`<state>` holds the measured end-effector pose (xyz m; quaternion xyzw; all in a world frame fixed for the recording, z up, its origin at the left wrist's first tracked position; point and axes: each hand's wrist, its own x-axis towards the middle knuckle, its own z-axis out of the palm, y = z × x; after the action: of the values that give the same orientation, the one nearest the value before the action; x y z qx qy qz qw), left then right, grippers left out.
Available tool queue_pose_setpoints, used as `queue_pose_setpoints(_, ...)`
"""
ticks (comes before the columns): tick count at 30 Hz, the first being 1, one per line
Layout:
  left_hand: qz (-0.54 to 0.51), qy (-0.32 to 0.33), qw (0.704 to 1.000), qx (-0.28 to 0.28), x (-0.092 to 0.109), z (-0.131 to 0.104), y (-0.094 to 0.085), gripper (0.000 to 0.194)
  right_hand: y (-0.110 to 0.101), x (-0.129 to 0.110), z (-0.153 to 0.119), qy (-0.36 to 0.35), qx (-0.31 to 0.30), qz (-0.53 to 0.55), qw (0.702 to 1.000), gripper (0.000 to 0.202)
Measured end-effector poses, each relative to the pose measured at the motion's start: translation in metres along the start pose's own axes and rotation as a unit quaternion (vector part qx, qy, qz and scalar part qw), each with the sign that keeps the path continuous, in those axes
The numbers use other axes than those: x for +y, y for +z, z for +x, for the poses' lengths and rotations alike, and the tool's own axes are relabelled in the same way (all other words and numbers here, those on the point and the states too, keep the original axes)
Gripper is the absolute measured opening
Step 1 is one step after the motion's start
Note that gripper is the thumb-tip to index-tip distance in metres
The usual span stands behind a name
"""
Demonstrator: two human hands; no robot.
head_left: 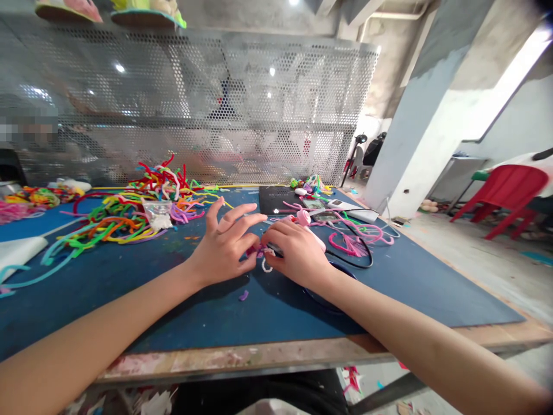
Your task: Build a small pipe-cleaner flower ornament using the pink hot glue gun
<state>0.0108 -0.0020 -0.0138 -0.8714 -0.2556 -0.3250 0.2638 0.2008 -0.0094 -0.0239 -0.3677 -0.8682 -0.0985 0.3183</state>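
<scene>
Purple-and-white fuzzy craft piece (260, 252), between the 2 hands at the blue-topped bench (415, 297). The left hand (233, 239) and right hand (298, 251) each show a narrow, pinching grip on it; the fingers partly hide the contact. Because the piece is small, a loose pinch could let it slip, and uneven pulling could distort its white curled loop (268, 270). Counted: 1 piece, 1 loop, 1 short purple scrap (243, 295) in front of the hands, 1 pink-and-white plastic device (317, 237) beside the right hand, 1 clear plastic bag with white contents (158, 216) and 1 flat black box (276, 199). Multicoloured fuzzy stems (116, 222) are too tangled to count.
</scene>
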Motion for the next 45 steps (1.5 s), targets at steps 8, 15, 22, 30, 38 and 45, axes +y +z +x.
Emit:
queue_pose_setpoints(8,0.018,0.002,1.0,0.001,-0.0019,0.0003,-0.0009,0.007,0.0009,0.0043,-0.0006,-0.043,0.044,-0.007,0.998,0.006)
queue_pose_setpoints(15,0.022,0.015,1.0,0.002,0.0,0.0,-0.0014,0.009,0.002,0.0036,0.0,-0.061,0.052,-0.003,0.997,0.009)
queue_pose_setpoints(22,0.017,0.026,1.0,0.0,0.0041,-0.0002,-0.0009,0.01,0.0052,0.0027,-0.0001,-0.066,0.052,0.038,0.996,0.01)
queue_pose_setpoints(30,-0.013,-0.007,1.0,-0.012,0.0045,-0.0028,0.0,0.012,0.0046,0.0019,0.0008,-0.078,0.056,0.035,0.995,0.012)
queue_pose_setpoints(38,-0.029,-0.01,1.0,-0.002,0.0051,-0.0011,-0.0021,0.01,0.0052,0.0026,-0.0002,-0.07,0.057,0.038,0.995,0.01)
queue_pose_setpoints(45,-0.011,0.02,1.0,0.014,0.0057,-0.0007,-0.0018,0.01,0.0063,0.0024,-0.0014,-0.067,0.053,0.049,0.995,0.009)
